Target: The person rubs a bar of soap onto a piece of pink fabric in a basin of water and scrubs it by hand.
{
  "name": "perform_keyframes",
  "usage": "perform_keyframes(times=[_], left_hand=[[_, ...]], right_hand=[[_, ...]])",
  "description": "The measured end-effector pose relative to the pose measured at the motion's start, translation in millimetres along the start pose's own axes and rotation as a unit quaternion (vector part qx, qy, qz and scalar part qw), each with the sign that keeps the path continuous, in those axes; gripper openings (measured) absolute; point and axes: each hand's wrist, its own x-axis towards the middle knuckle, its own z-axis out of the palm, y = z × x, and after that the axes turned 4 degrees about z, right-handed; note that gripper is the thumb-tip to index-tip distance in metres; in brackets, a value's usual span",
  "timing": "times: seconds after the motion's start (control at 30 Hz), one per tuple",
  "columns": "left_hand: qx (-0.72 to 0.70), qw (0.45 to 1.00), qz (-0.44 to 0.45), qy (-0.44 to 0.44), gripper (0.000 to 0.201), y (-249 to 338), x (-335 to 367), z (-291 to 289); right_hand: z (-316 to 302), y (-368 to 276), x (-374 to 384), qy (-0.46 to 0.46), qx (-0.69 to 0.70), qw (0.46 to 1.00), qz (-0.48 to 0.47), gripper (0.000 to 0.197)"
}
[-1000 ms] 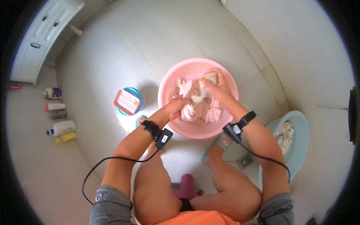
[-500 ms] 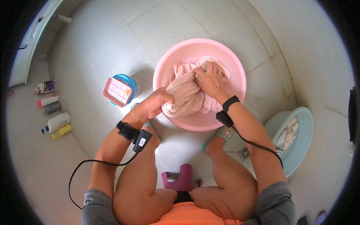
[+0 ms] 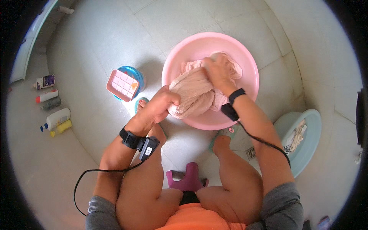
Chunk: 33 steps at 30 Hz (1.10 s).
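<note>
A wet, pale pink towel (image 3: 193,90) lies bunched in a pink basin (image 3: 248,92). My left hand (image 3: 163,102) is closed round the towel's near left edge, lifting it to the basin's rim. Over the towel's upper part, my right hand (image 3: 220,73) is curled with its fingers bent and slightly smeared by motion. Under those fingers a pale rounded block shows in part; its kind cannot be made out.
A blue bucket (image 3: 141,79) with a pink soap tray (image 3: 122,85) on top stands left of the basin. Several bottles (image 3: 58,118) line the left wall. A pale blue-green tub (image 3: 312,147) with cloth stands right. A purple stool (image 3: 188,180) is between my legs.
The basin and towel sit slightly higher and farther right in view. My right hand has shifted up along the towel; my left hand keeps its hold.
</note>
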Motion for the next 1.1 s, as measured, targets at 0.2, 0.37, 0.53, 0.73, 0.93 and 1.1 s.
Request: perform_keyframes(times=[0.2,0.37,0.53,0.73,0.93,1.1], left_hand=[[0.05,0.997,-0.037,0.041,0.035,14.7,10.1,-9.0],[0.094,0.993,-0.049,0.041,0.036,-4.2,4.8,-15.3],[0.102,0.992,-0.012,0.072,0.043,9.2,-2.9,-2.0],[0.152,0.987,-0.005,0.055,0.043,14.3,14.3,10.8],[0.144,0.988,0.011,0.057,0.039,12.8,1.1,12.8],[0.135,0.99,0.007,0.024,0.044,41.1,-5.1,10.3]], right_hand=[[-33.1,-5.4,-12.9,0.026,0.337,0.935,0.108,0.043],[-35.9,-85.6,-46.3,-0.013,0.308,0.951,0.003,0.046],[-23.9,2.4,-41.0,0.031,0.03,0.999,0.01,0.036],[-47.1,-42.2,-34.5,0.017,0.39,0.913,0.121,0.041],[-10.2,-33.3,-43.2,-0.027,0.183,0.983,-0.01,0.045],[-40.6,23.8,-48.3,-0.002,0.045,0.998,0.053,0.042]])
